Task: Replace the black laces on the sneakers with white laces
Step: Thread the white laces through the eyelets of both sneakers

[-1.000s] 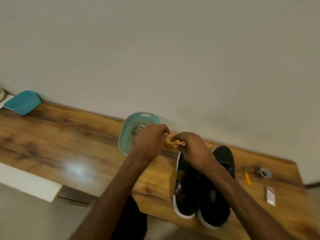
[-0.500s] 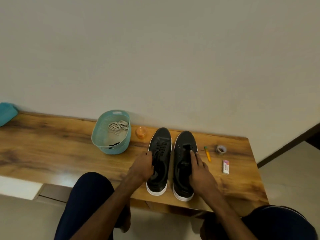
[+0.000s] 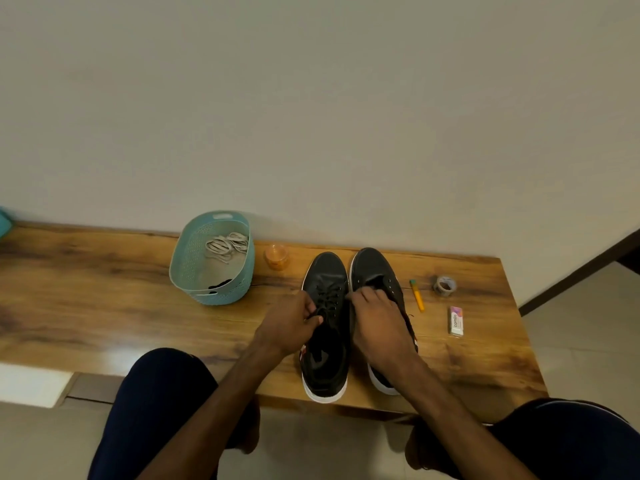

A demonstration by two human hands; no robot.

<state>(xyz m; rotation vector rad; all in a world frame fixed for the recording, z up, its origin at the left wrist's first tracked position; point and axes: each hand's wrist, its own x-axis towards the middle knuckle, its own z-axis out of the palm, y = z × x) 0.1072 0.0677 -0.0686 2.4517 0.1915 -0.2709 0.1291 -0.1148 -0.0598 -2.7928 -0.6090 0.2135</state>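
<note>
Two black sneakers with white soles stand side by side on the wooden table, toes toward the wall. The left sneaker still carries black laces. My left hand pinches the black lace at the near end of the lacing. My right hand lies over the right sneaker, fingers curled at the left sneaker's lacing; what they hold is hidden. White laces lie bundled in the teal basket, with something black at its near end.
A small orange jar stands between basket and shoes. Right of the shoes lie a yellow pen, a tape roll and a white eraser. My knees are below the table's near edge.
Both hands left the orange jar near the basket and came back to the sneakers. Since half a second ago they moved inward onto the left sneaker's lacing. The camera view swung right.
</note>
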